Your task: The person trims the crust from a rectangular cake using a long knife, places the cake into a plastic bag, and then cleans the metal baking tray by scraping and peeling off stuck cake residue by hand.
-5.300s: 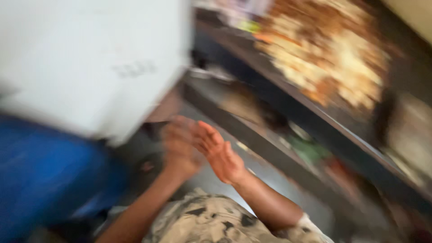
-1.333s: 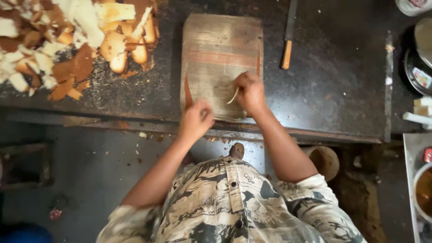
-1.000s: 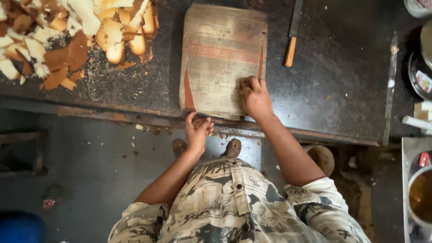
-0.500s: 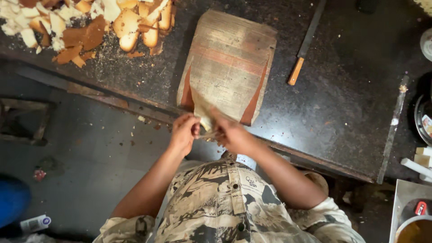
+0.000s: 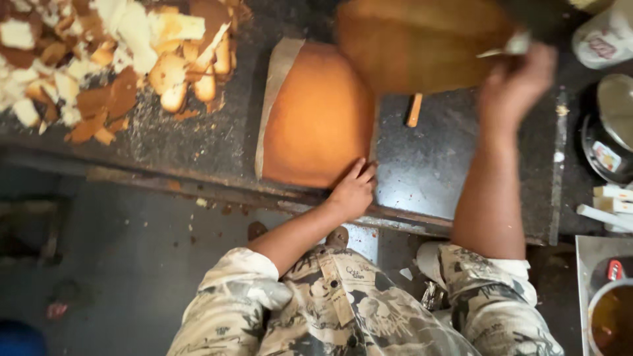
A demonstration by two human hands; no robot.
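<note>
Orange board [image 5: 320, 118] flat at frame centre, lower edge near desk [image 5: 435, 171] front edge | left hand [image 5: 353, 191] open, fingers at board's lower right corner | right hand [image 5: 514, 82] upper right grips blurred brown slab [image 5: 422, 43] | bread scraps [image 5: 112, 59] upper left | bare desk between the arms

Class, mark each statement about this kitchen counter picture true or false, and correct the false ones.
1. The left hand rests at the near edge of the orange-brown slab. True.
2. The right hand hangs below the counter. False: it is raised over the counter, at a blurred brown object.
3. Bread pieces are piled on the counter's left. True.
4. The slab lies on the floor. False: it lies on the counter.
</note>
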